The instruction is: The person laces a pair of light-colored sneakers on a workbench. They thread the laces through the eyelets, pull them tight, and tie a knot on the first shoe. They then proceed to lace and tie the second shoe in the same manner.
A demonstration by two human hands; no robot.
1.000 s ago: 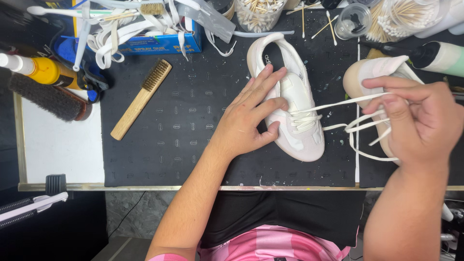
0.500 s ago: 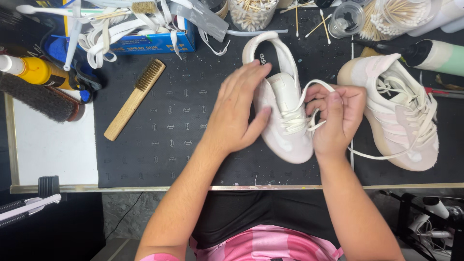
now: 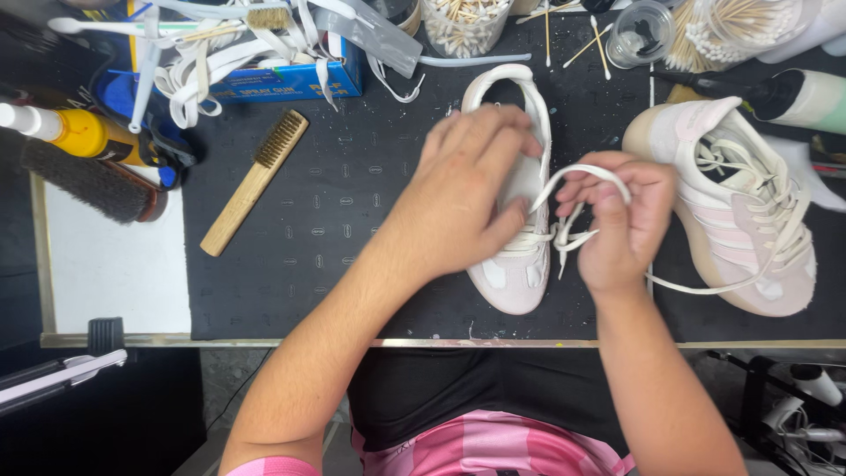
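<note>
Head view shows lacing in hand: a white shoe [image 3: 515,256] lies toe toward the near edge of the worktop [image 3: 352,238], about midway along it, on the black mat. The left hand [image 3: 467,198] is laid flat over the shoe's upper, palm down, fingers spread toward the heel opening and thumb pressed by the eyelets; its grip is a pinning hold on the shoe, not a clench. The right hand [image 3: 621,220], just beside the shoe on its right, is clenched on a white lace [image 3: 573,181], which is arched in a loop from the fingertips back to the eyelets. The lace appears only partly threaded, so the step is judged mid-lacing; the next move would call for a steady shoe and a lace end guided cleanly through an eyelet. A second laced shoe [image 3: 740,220] is set apart toward the right edge.
</note>
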